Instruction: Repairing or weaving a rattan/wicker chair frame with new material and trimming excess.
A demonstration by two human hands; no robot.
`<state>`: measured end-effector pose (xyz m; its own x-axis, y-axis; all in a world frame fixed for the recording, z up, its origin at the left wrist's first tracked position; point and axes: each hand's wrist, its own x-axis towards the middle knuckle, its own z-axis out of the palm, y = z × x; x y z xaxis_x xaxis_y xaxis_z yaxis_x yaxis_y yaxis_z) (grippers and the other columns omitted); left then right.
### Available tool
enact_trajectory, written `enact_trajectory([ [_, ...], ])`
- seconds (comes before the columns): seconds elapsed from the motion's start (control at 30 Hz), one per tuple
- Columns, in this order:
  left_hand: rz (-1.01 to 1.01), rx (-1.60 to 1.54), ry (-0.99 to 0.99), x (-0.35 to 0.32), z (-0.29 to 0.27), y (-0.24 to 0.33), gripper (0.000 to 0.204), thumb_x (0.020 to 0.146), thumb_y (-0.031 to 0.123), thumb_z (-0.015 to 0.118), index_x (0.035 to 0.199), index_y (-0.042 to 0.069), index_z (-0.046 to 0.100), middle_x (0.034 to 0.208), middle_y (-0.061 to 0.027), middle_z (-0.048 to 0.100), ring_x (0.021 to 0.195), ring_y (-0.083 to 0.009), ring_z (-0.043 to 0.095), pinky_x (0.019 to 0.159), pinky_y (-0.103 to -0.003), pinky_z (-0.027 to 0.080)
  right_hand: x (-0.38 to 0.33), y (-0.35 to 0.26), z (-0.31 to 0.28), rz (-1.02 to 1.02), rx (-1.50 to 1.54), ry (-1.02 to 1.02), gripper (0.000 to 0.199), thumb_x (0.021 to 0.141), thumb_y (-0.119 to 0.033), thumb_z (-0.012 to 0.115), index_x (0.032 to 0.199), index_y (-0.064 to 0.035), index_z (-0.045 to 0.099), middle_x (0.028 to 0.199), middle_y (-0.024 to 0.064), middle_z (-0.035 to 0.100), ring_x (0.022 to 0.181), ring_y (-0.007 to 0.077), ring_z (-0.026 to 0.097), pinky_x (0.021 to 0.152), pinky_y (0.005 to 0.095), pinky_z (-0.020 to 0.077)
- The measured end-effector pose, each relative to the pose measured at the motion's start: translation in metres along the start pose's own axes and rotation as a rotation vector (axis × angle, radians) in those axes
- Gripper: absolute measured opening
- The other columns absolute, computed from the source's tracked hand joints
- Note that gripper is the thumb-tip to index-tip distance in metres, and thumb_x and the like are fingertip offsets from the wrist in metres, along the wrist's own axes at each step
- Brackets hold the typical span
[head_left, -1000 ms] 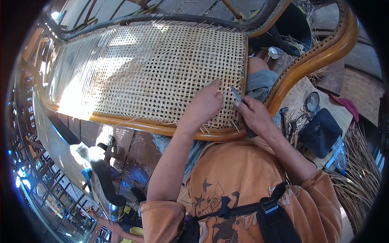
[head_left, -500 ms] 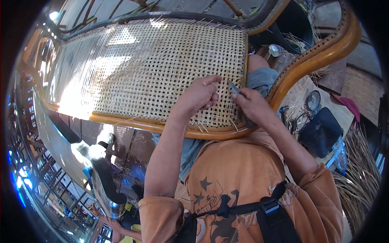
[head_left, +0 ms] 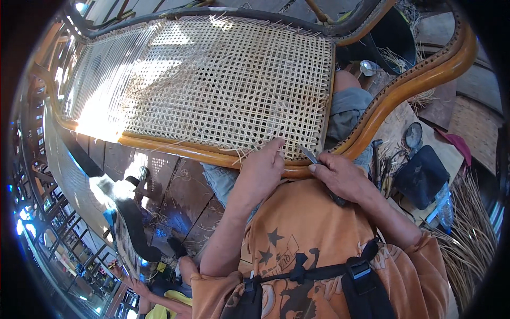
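- My left hand point(head_left: 264, 170) is just below the middle of the frame, index finger stretched toward the lower right part of the cane panel point(head_left: 234, 85), the other fingers curled in. I can't tell whether they pinch a strand.
- My right hand point(head_left: 342, 178), right of centre, is wrapped around a small knife point(head_left: 307, 154). Its blade points up and left over the panel's lower right corner, near my left index finger. The dark end of its handle sticks out below my palm.
- The panel fills the upper middle of the frame. It is a close mesh across the middle and right; at the far left only loose parallel strands show, partly in bright sun.
- A glossy brown wooden rail point(head_left: 186, 154) runs along its lower edge, and a curved wooden arm point(head_left: 419, 82) sweeps through the upper right.
- A black bucket point(head_left: 392, 42) stands at the upper right.
- At the right lie a dark pouch point(head_left: 422, 177), a clear bottle point(head_left: 444, 207) and a heap of cane strips point(head_left: 470, 228).
- At the lower left, a co-worker's hand point(head_left: 138, 287) shows beside a yellow garment point(head_left: 170, 304).
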<state>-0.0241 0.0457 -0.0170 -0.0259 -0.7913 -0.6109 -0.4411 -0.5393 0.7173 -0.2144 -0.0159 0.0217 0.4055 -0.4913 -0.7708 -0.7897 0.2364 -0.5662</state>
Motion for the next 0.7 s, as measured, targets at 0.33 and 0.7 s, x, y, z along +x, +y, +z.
enact_trajectory([
  [0.33, -0.029, -0.538, -0.137, -0.019, 0.014, 0.014, 0.038, 0.097, 0.025, 0.040, 0.117, -0.005, 0.052, 0.097, -0.0096, 0.060, 0.087, -0.0131, 0.056, 0.080, -0.027, 0.045, -0.008, -0.024, 0.011, -0.240, -0.089, 0.095, 0.033, 0.087, -0.029, 0.050, 0.098, 0.0022, 0.051, 0.086, 0.0257, 0.060, 0.078, 0.0414, 0.059, 0.069, 0.0475, 0.0461],
  [0.7, 0.088, -1.408, 0.424, -0.019, 0.020, 0.015, 0.040, 0.096, 0.039, 0.035, 0.095, 0.005, 0.055, 0.074, -0.0061, 0.055, 0.069, -0.0205, 0.055, 0.073, -0.040, 0.049, -0.014, 0.013, -0.005, -0.472, -0.021, 0.130, 0.029, 0.085, -0.024, 0.057, 0.102, -0.0017, 0.052, 0.091, 0.0196, 0.060, 0.089, 0.0358, 0.059, 0.074, 0.0420, 0.0464],
])
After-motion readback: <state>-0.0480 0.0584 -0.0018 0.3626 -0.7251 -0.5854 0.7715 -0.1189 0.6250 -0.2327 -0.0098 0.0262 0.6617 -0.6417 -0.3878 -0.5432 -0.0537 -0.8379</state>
